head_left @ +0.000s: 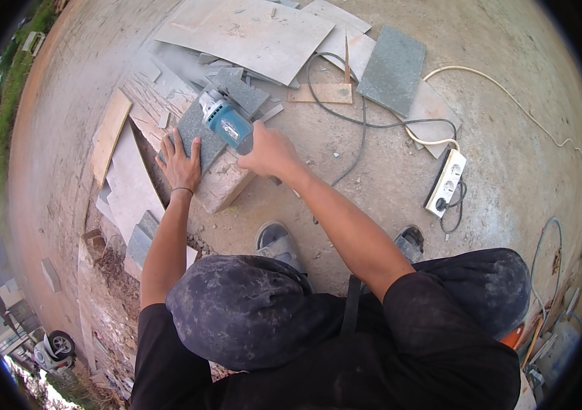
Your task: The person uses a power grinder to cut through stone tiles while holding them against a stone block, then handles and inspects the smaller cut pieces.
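My right hand [269,152] is wrapped round the rear of a teal angle grinder [228,125]. The grinder's silver head points away to the upper left, over a grey stone tile [199,128]; its disc is mostly hidden. Pale dust hangs in the air beyond the head. My left hand [180,162] lies flat on the tile's near left part, fingers spread, pressing on it. Under the tile is a thick stone block [221,184], whose near end shows.
Large pale slabs [250,34] and a grey tile [392,68] lie beyond. A dark cord runs right to a white power strip [447,181] on the dusty ground. Left are a wooden board [110,137] and leaning tile pieces [130,167]. A scooter [51,348] stands far lower left.
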{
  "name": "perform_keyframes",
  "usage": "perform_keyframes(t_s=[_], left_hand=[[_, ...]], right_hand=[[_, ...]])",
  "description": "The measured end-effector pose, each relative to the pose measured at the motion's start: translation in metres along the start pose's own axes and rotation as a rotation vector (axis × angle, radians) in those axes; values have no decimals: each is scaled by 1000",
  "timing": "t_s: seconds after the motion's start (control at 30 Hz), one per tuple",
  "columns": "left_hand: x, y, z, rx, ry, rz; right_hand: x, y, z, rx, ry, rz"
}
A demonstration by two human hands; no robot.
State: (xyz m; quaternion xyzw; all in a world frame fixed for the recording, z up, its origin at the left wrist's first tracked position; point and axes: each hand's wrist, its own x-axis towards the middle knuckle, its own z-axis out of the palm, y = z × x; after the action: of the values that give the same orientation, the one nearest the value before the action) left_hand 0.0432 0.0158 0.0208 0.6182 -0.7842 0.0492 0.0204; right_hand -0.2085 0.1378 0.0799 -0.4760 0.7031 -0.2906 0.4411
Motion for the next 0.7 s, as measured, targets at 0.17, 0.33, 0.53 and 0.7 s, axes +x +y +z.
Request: perform_keyframes(t_s=[0.17, 0.33, 0.53, 0.7], left_hand=[[0, 2, -2, 1, -3, 2], [0, 1, -2, 3, -6, 0], [0, 2, -2, 3, 3, 7], [0, 2, -3, 16, -3, 12]], right_hand=[[4, -2, -1, 13, -9, 5], [8, -5, 0, 18, -10, 0], [16, -5, 4, -5, -8, 2], [24, -8, 6, -10, -13, -6]])
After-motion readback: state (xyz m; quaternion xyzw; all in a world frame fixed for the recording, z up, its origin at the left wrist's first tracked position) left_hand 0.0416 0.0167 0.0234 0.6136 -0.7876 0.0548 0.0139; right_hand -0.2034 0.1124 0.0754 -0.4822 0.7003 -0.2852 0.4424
